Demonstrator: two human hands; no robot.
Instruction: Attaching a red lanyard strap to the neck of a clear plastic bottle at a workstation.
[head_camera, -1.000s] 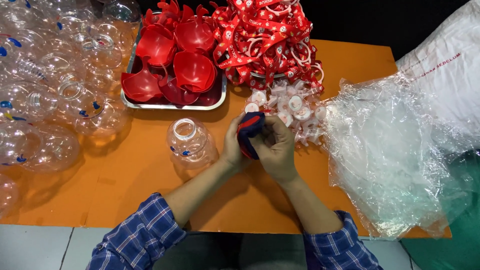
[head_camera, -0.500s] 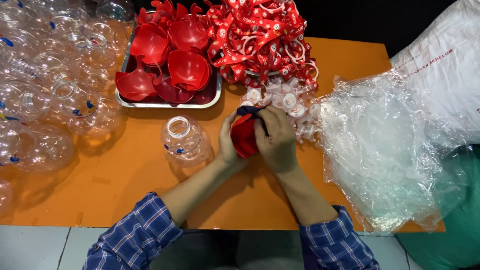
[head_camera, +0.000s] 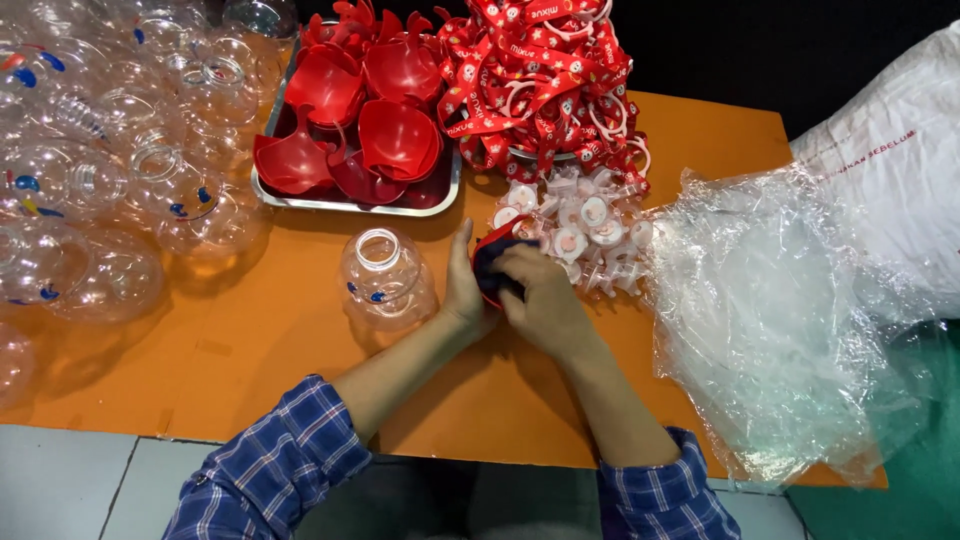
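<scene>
At the middle of the orange bench, both hands meet over one small red and dark-blue piece. The left hand stands on edge against its left side, thumb up and fingers wrapped behind it; the right hand is curled over it from the right, fingertips pressing its top — both closed on the piece, which sits just off the bench surface or on it, I cannot tell which.

Just left of the left hand stands a clear round plastic bottle with blue marks, mouth up, close but apart from the wrist. Just beyond the hands lies a heap of small white and clear plastic caps, nearly touching the right fingers. Behind that, a pile of red printed straps with white rings reaches the far edge, beside a metal tray of red plastic funnel-shaped parts.

A mass of clear bottles fills the left side, and crumpled clear plastic sheeting overhangs the right edge. Open bench remains only along the near edge — on both sides of the forearms and between them.
</scene>
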